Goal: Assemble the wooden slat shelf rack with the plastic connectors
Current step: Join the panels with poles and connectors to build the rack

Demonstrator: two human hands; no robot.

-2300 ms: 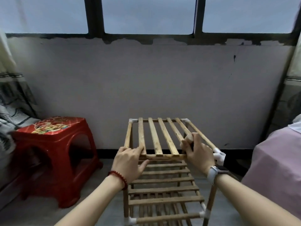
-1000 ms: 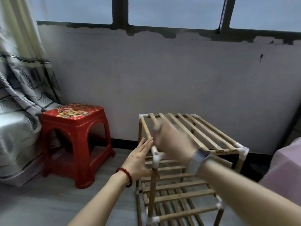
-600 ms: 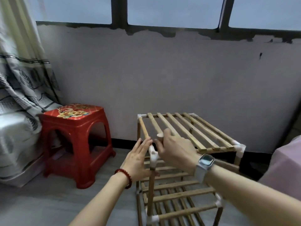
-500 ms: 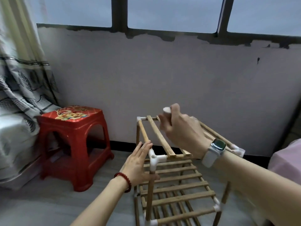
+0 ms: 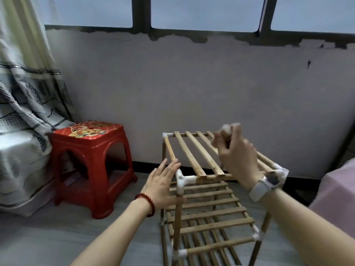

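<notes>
Wooden slat shelf rack (image 5: 209, 191) stood on floor before wall. Red stool (image 5: 90, 162) placed left of rack, apart; draped fabric (image 5: 21, 120) beyond stool. Left hand (image 5: 163, 187) flat, fingers straight, against near-left white connector (image 5: 181, 180). Right hand (image 5: 236, 154) raised over top slats, curled round small pale object, blurred. Bare floor seen at left foreground.

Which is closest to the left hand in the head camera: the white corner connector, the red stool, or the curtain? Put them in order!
From the left hand:
1. White corner connector, right beside the fingers.
2. Red stool, further out on the left side.
3. Curtain, farthest, at the far left by the window.
</notes>
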